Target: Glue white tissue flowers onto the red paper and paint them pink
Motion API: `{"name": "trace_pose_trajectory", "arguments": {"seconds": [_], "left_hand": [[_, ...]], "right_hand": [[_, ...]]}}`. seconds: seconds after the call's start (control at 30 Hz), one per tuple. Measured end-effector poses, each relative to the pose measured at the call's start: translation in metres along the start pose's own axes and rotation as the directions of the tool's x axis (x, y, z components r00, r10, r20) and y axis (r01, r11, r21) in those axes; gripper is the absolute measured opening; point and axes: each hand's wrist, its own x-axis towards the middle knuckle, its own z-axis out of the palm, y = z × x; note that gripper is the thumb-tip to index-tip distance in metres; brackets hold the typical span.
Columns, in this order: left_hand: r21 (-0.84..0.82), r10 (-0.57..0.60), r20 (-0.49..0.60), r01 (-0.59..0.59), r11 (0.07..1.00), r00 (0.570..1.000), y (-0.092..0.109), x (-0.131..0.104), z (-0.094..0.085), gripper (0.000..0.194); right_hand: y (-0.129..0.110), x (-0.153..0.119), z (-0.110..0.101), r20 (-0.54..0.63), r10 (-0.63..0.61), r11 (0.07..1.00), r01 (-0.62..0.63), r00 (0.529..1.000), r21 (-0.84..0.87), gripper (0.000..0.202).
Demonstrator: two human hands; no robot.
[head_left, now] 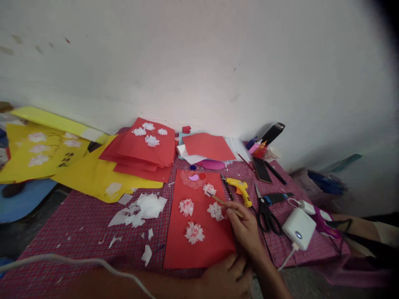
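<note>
Between the fingers of my right hand [245, 226] is a thin paintbrush [220, 200]. Its tip meets the upper white paper flower [209, 189], which has pink-red marks. This flower is on a red paper sheet [182, 255]. Also on the sheet are a whiter flower [215, 211] near my fingers and two red-tinged flowers, one at left [186, 207] and one lower down [194, 233]. My left hand [227, 274] lies at the sheet's lower right edge, fingers apart, holding nothing visible. A clear palette [186, 179] with pink, red and blue paint rests at the sheet's top.
Torn white tissue [146, 209] lies left of the sheet. Behind are stacked red papers [124, 145] and yellow sheets [84, 182]. To the right lie a yellow glue gun [238, 189], scissors [266, 211], a phone [262, 169] and a white power bank [299, 228]. A cable [77, 260] crosses the foreground.
</note>
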Motion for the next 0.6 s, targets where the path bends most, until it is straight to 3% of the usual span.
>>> {"name": "trace_pose_trajectory", "arguments": {"seconds": [0.2, 0.4, 0.6], "left_hand": [[0.011, 0.031, 0.012, -0.031, 0.999, 0.999, 0.0, -0.002, 0.001, 0.037], [0.003, 0.034, -0.016, -0.034, 0.999, 0.999, -0.001, -0.001, -0.001, 0.038], [-0.022, 0.04, 0.051, -0.039, 0.999, 0.998, -0.002, 0.001, -0.006, 0.037]], "right_hand": [[0.002, -0.01, -0.005, -0.048, 0.04, 0.998, -0.037, 0.998, 0.049, 0.018], [0.004, -0.013, -0.006, -0.009, 0.058, 0.997, -0.057, 0.998, 0.048, 0.018], [0.008, -0.013, -0.009, -0.115, 0.077, 0.995, -0.069, 0.99, 0.065, 0.02]]}}
